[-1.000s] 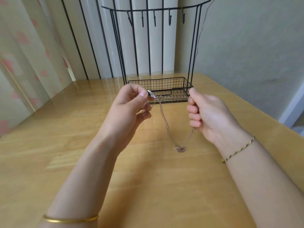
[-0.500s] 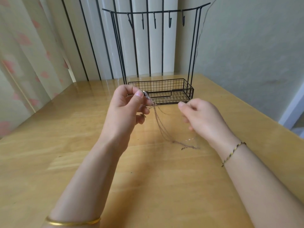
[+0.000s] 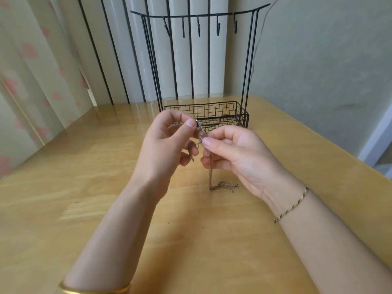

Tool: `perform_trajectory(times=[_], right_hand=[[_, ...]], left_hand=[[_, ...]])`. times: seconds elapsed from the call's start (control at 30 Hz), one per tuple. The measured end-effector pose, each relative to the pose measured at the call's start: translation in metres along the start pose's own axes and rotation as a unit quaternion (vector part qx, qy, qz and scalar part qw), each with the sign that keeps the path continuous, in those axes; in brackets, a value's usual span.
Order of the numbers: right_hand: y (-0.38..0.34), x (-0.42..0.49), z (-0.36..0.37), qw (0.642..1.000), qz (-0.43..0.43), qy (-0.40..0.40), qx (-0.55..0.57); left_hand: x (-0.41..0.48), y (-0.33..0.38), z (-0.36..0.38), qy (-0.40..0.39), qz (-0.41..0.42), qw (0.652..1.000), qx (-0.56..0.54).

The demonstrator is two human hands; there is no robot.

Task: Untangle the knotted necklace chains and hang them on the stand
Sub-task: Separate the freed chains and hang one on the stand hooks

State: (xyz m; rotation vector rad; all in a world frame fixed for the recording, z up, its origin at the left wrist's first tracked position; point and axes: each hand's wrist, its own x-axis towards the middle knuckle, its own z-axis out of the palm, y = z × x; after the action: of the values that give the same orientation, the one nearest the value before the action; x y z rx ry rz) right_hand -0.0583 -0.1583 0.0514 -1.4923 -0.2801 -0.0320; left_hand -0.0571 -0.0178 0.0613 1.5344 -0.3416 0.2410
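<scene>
Knotted necklace chains (image 3: 210,170) are held pinched by both hands above the tabletop (image 3: 84,187).

In the head view, the upper end of the chains, with a small silvery piece, is gripped between thumb and forefinger of the left hand (image 3: 167,145). Just below those fingers (image 3: 191,123), the strands are pinched by the thumb and curled fingers of the right hand (image 3: 235,153). Under the right fingers the chains are hung straight down, their tail laid in a small heap on the wood. Beyond the fingers, well apart, the black wire stand (image 3: 203,16) is seen.
</scene>
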Motion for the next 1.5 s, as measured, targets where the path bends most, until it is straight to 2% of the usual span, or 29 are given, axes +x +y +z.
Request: perform_trajectory(times=[0.23,0.53,0.8,1.07,1.2,1.37,1.5], right_hand=[[-0.0011,0.0023,-0.0028,0.999,0.007,0.028,-0.041],[-0.0049,-0.0006,-0.0054,0.996,-0.012,0.04,-0.076],[-0.0012,0.0015,-0.0059,0.997,-0.005,0.06,-0.058],[-0.0032,0.0018,-0.0064,0.996,-0.026,0.069,-0.056],[-0.0034,0.0012,-0.0068,0.994,-0.035,0.073,-0.069],[-0.005,0.001,-0.0052,0.993,-0.037,0.077,-0.082],[-0.0054,0.0013,-0.0073,0.995,0.001,0.09,-0.048]], left_hand=[[0.003,-0.0056,-0.0017,0.037,-0.006,0.999,0.026],[0.0029,-0.0063,0.0022,0.038,-0.016,0.999,0.008],[0.0038,-0.0062,0.0047,0.051,-0.037,0.998,-0.008],[0.0022,-0.0047,0.0025,-0.03,-0.058,0.996,0.057],[0.0014,-0.0052,0.0025,-0.046,-0.06,0.995,0.069],[0.0024,-0.0062,0.003,-0.021,-0.035,0.995,0.09],[0.0031,-0.0057,0.0042,0.011,-0.033,0.997,0.067]])
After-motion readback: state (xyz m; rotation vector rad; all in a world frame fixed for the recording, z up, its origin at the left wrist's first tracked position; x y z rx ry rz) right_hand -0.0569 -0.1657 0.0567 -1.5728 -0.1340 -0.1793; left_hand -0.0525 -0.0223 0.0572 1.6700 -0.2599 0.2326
